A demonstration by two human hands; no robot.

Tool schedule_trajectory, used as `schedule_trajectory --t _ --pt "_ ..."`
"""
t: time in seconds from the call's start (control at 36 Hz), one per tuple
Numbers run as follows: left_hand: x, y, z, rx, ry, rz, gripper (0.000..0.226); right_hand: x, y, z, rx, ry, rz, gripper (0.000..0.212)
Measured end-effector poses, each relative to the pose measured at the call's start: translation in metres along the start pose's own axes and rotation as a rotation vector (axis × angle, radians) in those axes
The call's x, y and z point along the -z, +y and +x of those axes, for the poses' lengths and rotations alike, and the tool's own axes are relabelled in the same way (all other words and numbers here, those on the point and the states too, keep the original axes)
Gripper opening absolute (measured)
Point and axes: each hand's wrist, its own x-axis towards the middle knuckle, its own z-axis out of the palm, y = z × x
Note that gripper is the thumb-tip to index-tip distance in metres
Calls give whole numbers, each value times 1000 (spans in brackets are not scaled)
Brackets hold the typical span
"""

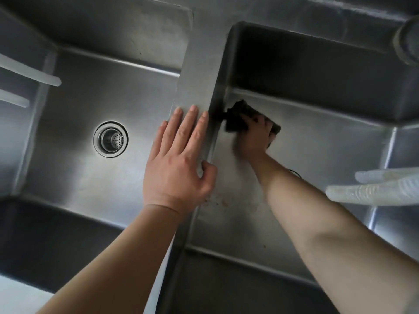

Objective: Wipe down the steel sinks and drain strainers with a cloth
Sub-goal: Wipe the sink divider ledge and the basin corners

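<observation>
Two steel sinks lie below me, split by a flat steel divider [197, 82]. My left hand [179, 162] rests flat on the divider with straight fingers, thumb hooked over its right edge. Down in the right sink [317, 141], my right hand [256, 137] grips a dark cloth [235, 116] and presses it on the floor near the left wall; the hand is blurred. The left sink [74, 105] has a round drain strainer [110, 139] in its floor. The right sink's drain is hidden.
Pale translucent hoses hang over the left sink [34, 74] and over the right sink's right side [374, 191]. A round steel fitting [408, 39] sits at the top right. Brown specks [222, 201] mark the right sink's floor near my forearm.
</observation>
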Motion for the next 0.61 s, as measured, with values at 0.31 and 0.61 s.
schedule_trajectory --t 0.31,0.61 --pt "-4 0 0 -2 20 11 83 -17 -14 -7 87 -39 40 54" --pt "3 4 -2 8 0 -13 80 -45 75 -212 630 -576 -226 56"
